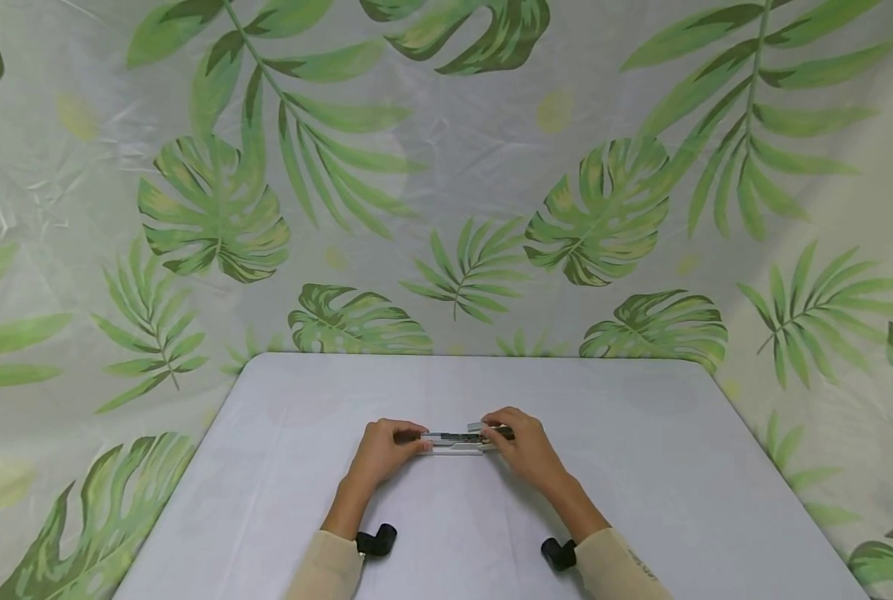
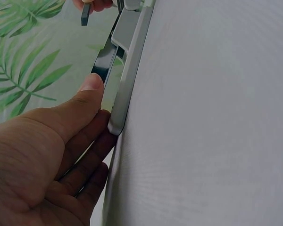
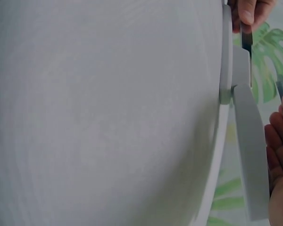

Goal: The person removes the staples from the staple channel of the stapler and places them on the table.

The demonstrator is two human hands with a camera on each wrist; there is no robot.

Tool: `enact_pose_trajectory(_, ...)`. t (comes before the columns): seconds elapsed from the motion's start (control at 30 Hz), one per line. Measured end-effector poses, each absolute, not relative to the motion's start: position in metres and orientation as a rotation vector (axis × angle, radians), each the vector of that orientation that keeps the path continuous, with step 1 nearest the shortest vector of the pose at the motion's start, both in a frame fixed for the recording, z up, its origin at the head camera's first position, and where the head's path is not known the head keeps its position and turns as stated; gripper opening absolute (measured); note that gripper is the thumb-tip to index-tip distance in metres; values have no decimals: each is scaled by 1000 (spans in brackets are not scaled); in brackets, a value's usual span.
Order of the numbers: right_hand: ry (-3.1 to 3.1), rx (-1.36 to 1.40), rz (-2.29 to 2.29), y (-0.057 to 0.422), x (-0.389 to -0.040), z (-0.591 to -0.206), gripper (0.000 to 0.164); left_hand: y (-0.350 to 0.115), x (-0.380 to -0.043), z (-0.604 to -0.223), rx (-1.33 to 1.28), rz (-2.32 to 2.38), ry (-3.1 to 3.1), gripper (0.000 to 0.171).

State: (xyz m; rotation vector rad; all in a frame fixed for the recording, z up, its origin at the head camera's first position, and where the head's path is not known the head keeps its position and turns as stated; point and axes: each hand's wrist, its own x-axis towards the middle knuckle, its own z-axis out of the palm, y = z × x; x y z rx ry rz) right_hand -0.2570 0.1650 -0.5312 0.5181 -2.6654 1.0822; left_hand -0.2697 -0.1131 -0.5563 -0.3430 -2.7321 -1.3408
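An opened white-and-grey stapler lies in the middle of the white table, its dark metal magazine showing. My left hand pinches its left end; in the left wrist view the thumb presses on the magazine and fingers lie behind it. The grey top cover is swung back towards my right hand in the right wrist view. My right hand is at the stapler's right end and pinches a small dark strip, which looks like a row of staples.
The white-covered table stretches out on both sides of the hands. Behind it hangs a leaf-patterned cloth. Black wrist cameras sit at the cuffs of the beige sleeves.
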Motion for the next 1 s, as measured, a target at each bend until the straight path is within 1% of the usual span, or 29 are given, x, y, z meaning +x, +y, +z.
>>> enact_pose_trajectory(0.73, -2518, 537, 1046, 194, -256, -527, 21, -112, -269, -557, -328, -1343, -2725, 21)
enact_pose_trajectory(1.0, -2538, 477, 1057, 208, -255, -524, 23, -113, -269, -556, -346, -1349, -2726, 22)
